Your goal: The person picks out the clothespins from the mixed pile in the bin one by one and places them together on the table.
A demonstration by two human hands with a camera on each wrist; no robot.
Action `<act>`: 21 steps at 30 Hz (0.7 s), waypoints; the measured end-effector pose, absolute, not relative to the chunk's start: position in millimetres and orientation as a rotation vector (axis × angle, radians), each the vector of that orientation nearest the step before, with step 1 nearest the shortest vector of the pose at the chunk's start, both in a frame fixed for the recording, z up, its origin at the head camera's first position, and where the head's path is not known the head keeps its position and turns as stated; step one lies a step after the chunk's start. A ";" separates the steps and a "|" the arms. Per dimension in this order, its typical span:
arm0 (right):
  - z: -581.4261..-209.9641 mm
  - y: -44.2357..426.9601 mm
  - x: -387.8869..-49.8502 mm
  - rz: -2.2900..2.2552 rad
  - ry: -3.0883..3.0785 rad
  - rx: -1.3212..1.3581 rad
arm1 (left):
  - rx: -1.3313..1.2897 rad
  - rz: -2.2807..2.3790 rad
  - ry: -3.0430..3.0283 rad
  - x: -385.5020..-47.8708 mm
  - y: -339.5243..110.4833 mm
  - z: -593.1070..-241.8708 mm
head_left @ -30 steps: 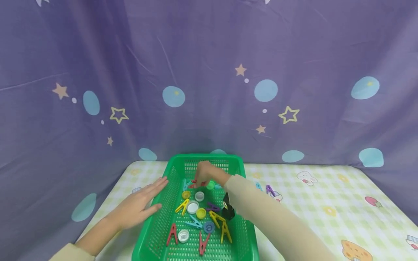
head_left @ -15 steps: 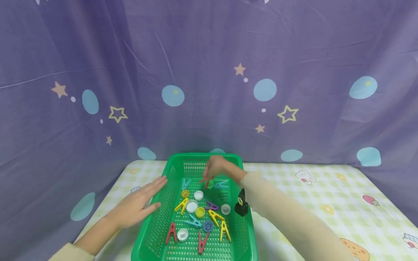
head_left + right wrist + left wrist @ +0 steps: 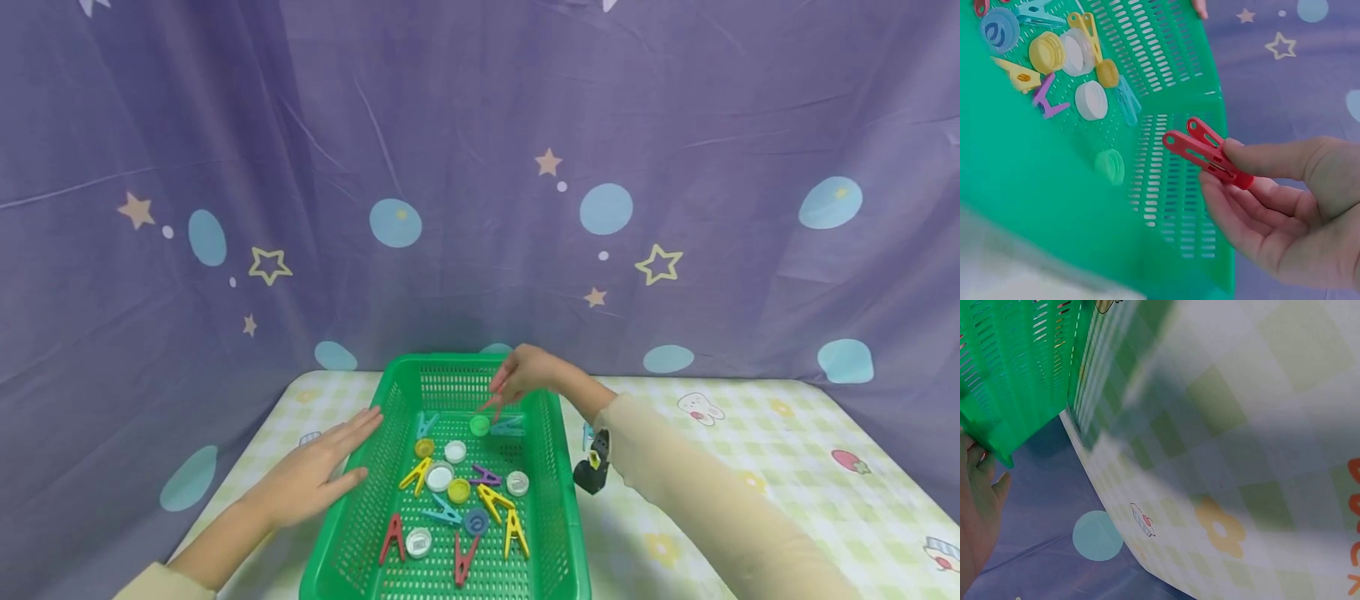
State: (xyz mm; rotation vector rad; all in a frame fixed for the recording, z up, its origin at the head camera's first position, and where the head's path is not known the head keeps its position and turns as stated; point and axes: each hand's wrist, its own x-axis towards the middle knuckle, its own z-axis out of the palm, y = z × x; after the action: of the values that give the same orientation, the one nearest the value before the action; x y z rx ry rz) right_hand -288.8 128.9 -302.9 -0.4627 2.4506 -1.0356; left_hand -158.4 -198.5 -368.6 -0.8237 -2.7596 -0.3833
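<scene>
My right hand (image 3: 529, 372) pinches a red clothespin (image 3: 1205, 155) between thumb and fingers, above the back right of a green plastic basket (image 3: 442, 357). The clothespin's two legs point away from the fingers. On the basket's left rim rests my left hand (image 3: 318, 471), fingers extended; in the left wrist view only part of this hand (image 3: 982, 509) shows. Inside the basket lie a green cap (image 3: 479, 426), a light-blue clothespin (image 3: 507, 427), a purple clothespin (image 3: 485, 476), a yellow clothespin (image 3: 515, 533), a red clothespin (image 3: 464, 560) and several white and yellow caps.
A light-blue clothespin (image 3: 587, 435) lies on the checked tablecloth (image 3: 720, 492) right of the basket, partly hidden by the black wrist camera (image 3: 592, 467). Behind the table hangs a purple curtain (image 3: 480, 275).
My right hand has lifted the red clothespin from the basket's back floor and moved right and up with it, toward the right rim. The left hand stays on the left rim.
</scene>
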 end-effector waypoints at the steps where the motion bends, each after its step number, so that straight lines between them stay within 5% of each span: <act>1: -302.5 132.4 -288.8 -1.050 2.438 -0.467 | -0.822 -0.384 -2.760 -158.3 -198.5 -368.7; 21: -307.8 215.2 -266.8 -1.321 2.274 -0.459 | -0.806 -0.395 -2.778 -158.0 -198.4 -369.3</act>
State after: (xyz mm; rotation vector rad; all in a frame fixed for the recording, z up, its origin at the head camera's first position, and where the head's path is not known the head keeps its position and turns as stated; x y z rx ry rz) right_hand -266.8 215.2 -307.8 -0.4587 2.2736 -1.3207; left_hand -158.0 -198.4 -369.3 -0.8056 -2.7778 -0.3955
